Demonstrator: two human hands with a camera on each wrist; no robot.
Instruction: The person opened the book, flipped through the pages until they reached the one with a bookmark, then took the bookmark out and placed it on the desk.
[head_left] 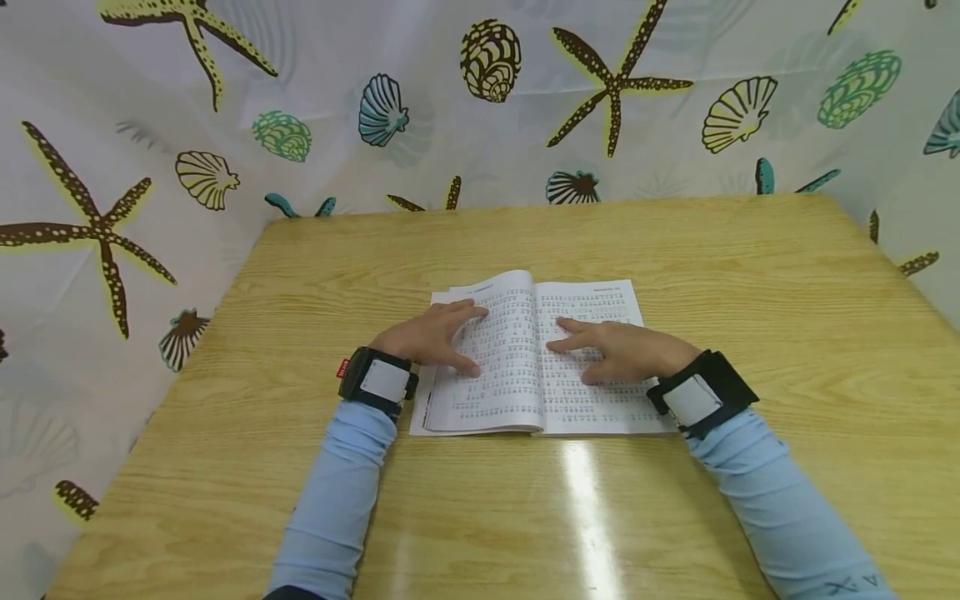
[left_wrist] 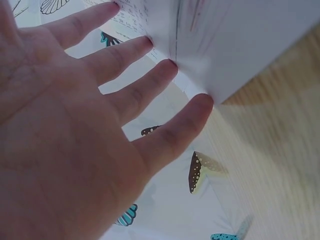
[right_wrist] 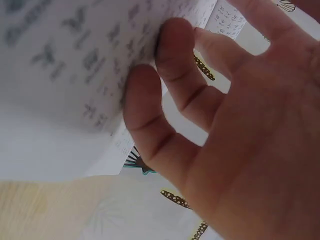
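Note:
An open book [head_left: 502, 375] with printed pages lies on the wooden table, its left pages bulging up near the spine. My left hand [head_left: 441, 335] rests on the left page with fingers spread. In the left wrist view that hand's fingertips [left_wrist: 204, 102] touch the page along the book's edge. Over the right page my right hand [head_left: 626, 350] lies with its fingers loosely bent, pointing toward the spine. Its fingertips [right_wrist: 142, 82] meet the printed page [right_wrist: 95, 100] in the right wrist view. Neither hand grips anything.
The wooden table [head_left: 675, 242] stretches out on all sides of the book. A white cloth [head_left: 442, 50] printed with starfish and shells hangs behind it and along both sides. Light reflects off the tabletop in front of the book.

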